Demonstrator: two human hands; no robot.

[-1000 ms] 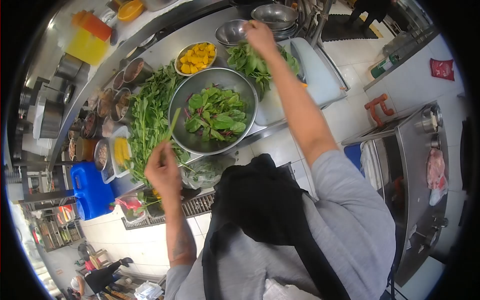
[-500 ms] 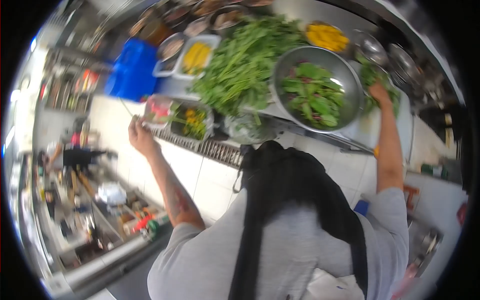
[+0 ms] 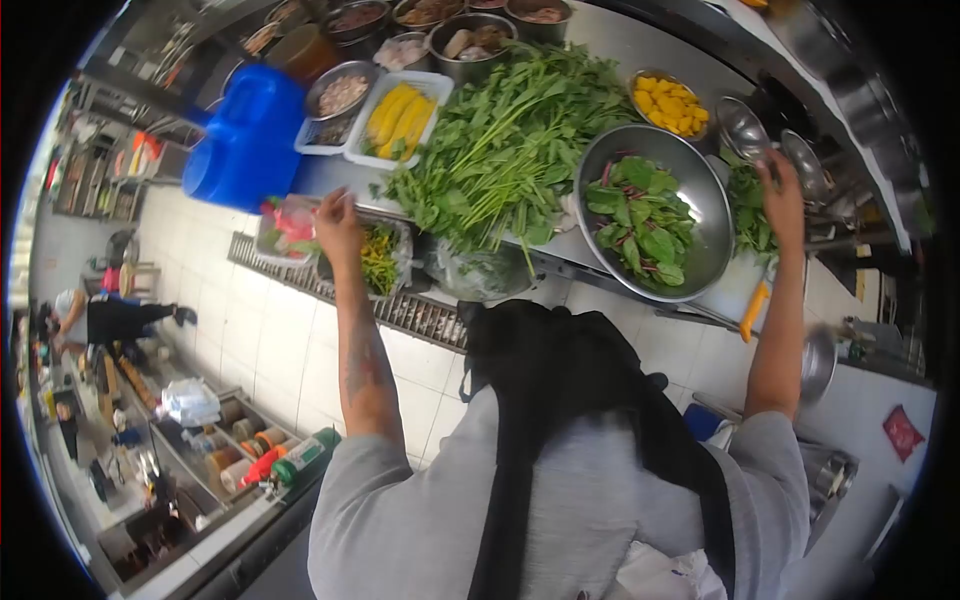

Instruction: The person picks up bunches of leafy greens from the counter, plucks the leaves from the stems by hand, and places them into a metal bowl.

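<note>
Leafy stalks [image 3: 500, 165] lie left of the metal bowl [image 3: 713, 205], nearer the pinched left hand [image 3: 339, 226]. Right hand [image 3: 785, 205]: grip unclear.

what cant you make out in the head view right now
All in the head view:
- Whether the left hand grips anything: its curled fingers hide it.
- Whether the right hand holds any of the leafy greens beside it: fingers in the way.
- Part of the yellow-green scraps: behind the left forearm.
- Any print on the red packet: small and blurred.
</note>
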